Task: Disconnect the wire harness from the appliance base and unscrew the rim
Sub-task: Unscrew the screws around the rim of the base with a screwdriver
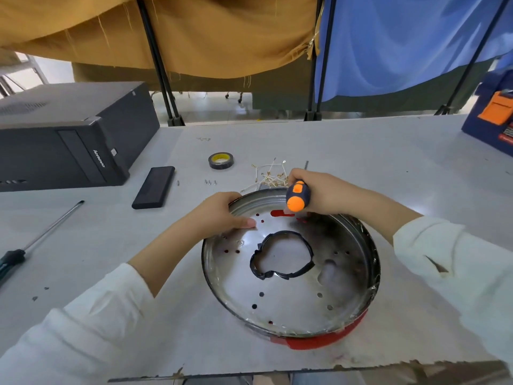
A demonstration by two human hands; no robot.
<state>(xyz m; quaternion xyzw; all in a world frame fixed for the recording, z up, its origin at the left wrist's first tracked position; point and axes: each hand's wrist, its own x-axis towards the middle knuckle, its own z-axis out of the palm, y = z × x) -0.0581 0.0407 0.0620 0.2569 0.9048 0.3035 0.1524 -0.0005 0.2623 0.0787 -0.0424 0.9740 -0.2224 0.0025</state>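
the appliance base (291, 273), a round shiny metal pan with a raised rim (372, 262) and a band of red (327, 341) along its near edge, lay flat on the grey table (361, 151), near the table's front edge and right of centre. its floor was dotted with small holes, and a large irregular opening edged in black (281, 258) sat at its middle. the left hand (222, 212) gripped the far-left part of the rim, fingers curled over the outside and the thumb pressed on the pan's floor. the right hand (316, 190) was closed around the handle of an orange and dark blue screwdriver (297, 197), held over the far side of the pan; the tip was hidden behind the handle and hand, so i could not tell what it touched. both arms wore white sleeves.

just beyond the pan, behind the right hand, the wire harness (268, 176) lay as a loose tangle of pale wires with brass-coloured terminals, resting on the table. a roll of black tape (221, 160) lay flat a little further back and to the left. a few small screws (210, 182) sat between the tape and the pan. a flat black rectangular block (154, 187) lay to the left of them. a long screwdriver with a dark handle (36, 243) lay slanted near the left edge. a black lenovo computer case (69, 134) lay on its side at the back left, and a blue and orange box (491, 118) stood at the far right.
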